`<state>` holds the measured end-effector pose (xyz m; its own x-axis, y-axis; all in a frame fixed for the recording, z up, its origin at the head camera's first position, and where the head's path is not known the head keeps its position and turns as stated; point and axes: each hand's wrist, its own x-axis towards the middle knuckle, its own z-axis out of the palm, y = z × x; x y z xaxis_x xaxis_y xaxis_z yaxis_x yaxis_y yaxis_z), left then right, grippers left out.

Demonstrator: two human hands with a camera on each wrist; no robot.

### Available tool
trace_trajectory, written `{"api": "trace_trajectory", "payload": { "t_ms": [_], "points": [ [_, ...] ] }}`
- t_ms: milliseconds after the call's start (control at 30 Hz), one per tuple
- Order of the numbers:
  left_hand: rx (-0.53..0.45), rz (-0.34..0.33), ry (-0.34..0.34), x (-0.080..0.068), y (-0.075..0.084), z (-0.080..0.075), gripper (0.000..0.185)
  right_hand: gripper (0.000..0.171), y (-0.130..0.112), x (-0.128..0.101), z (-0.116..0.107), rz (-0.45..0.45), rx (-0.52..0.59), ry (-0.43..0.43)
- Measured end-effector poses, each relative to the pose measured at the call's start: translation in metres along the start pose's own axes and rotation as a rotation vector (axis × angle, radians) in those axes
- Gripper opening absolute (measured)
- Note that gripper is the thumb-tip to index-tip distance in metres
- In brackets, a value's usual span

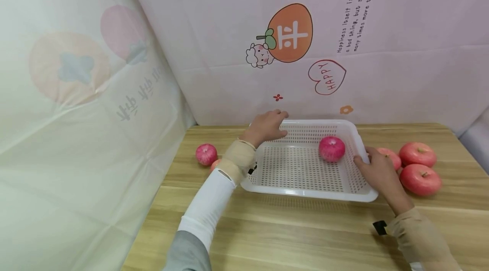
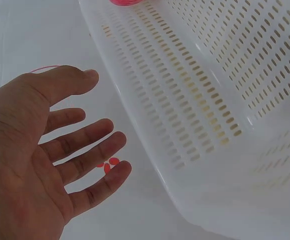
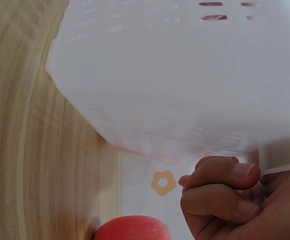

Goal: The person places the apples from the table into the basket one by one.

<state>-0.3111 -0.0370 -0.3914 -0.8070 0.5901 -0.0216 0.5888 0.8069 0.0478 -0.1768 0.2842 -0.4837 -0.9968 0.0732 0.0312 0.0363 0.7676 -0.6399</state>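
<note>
A white perforated plastic basket (image 1: 298,192) is on the wooden table, with one deep pink apple (image 1: 332,149) inside toward its right end. My right hand (image 1: 378,171) grips the basket's right rim, thumb over the inner side and the other fingers curled beneath the edge in the right wrist view. Over the basket's far left corner is my left hand (image 1: 267,127). Its fingers (image 2: 92,137) are spread and relaxed with nothing in them, beside the basket's rim in the left wrist view.
Right of the basket sit several red apples (image 1: 421,180), close by my right hand. On the left lies a small pink apple (image 1: 206,154), with another fruit (image 1: 215,164) partly hidden behind my left forearm. Printed cloth (image 1: 229,84) hangs behind the wooden table (image 1: 267,233).
</note>
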Motion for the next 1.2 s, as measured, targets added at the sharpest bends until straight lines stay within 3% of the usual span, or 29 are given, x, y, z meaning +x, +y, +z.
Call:
{"api": "trace_trajectory", "payload": {
  "t_ms": [500,1200],
  "points": [
    [-0.033,-0.023,0.020,-0.023,-0.025,-0.004,0.060,0.071,0.001,0.001,0.001,-0.012,0.013,-0.011],
    [-0.074,-0.084,0.074,-0.046,-0.059,0.011,0.057,0.070,0.003,0.000,0.001,-0.010,0.004,0.005]
  ]
}}
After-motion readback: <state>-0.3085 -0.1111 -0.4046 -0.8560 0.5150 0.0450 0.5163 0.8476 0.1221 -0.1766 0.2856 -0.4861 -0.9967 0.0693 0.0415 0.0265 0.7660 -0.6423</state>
